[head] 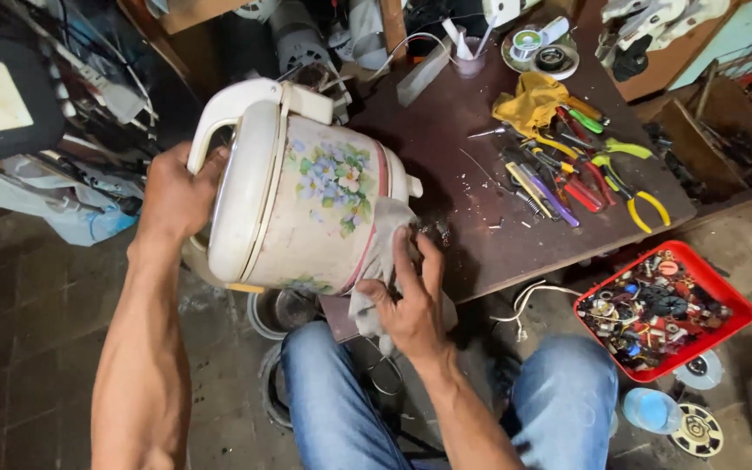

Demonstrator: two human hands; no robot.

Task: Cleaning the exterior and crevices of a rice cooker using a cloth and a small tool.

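Head view: cream floral rice cooker (pixel 306 196) tipped on its side between the hands, left hand (pixel 174 196) closed at its lid end by the handle, right hand (pixel 411 305) pressing a grey rag (pixel 380 261) to its base; probably bulky, rigid, smooth-sided, safest gripped by handle and rim.

Single head view, looking steeply down, close over lap, low workbench (pixel 480 218) just ahead.
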